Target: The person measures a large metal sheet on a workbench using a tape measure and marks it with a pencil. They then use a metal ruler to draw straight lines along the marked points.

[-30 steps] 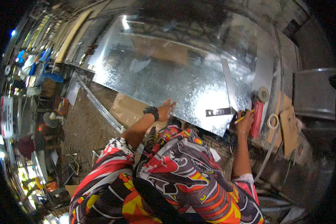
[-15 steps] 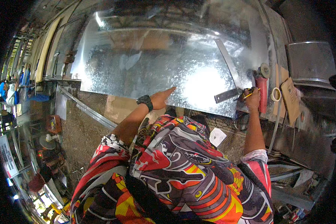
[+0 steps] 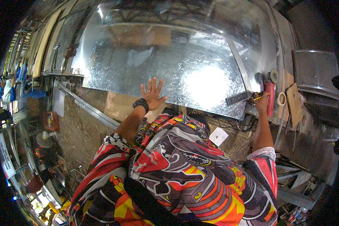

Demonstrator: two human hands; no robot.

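A shiny metal sheet [image 3: 169,64] covers much of the bench in front of me. My left hand [image 3: 152,97] lies at its near edge, palm down with fingers spread, holding nothing. At the sheet's near right corner is a try square with a dark stock [image 3: 237,98] and a long metal blade [image 3: 239,64] reaching away from me. My right hand [image 3: 263,102] is closed beside the square's corner, with a thin yellow pencil [image 3: 257,98] poking out of it. Whether its fingers also grip the square cannot be made out.
Just right of my right hand lies a red angle grinder [image 3: 271,94], with a tape roll [image 3: 281,98] and cardboard [image 3: 295,103] beyond it. A long metal profile [image 3: 88,107] slants below the bench on the left. White paper [image 3: 218,136] lies low near my body.
My left hand has shifted left along the sheet's edge and turned from a pointing shape to spread fingers. The right hand stays by the square. The whole view has shifted slightly.
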